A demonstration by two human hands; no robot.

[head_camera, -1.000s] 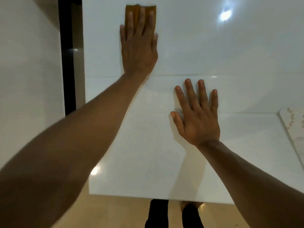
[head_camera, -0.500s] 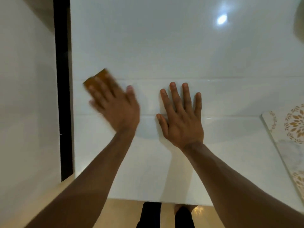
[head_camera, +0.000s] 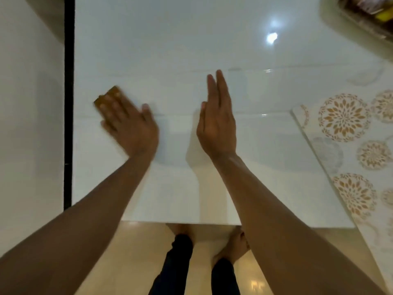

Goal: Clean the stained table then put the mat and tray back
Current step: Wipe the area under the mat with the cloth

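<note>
The sponge (head_camera: 109, 96), a flat brown-orange pad, is lying near the desk's (head_camera: 170, 39) left edge, with the left hand (head_camera: 127, 122) pressing it flat under straight fingers. The right hand (head_camera: 217, 120) is standing on edge mid-desk, fingers straight and together, holding nothing. Wiping looks underway; no stain is showing on the glossy white top. The floral mat (head_camera: 348, 145) is lying pushed to the right, the tray (head_camera: 365, 15) waiting far right: both not yet put back.
</note>
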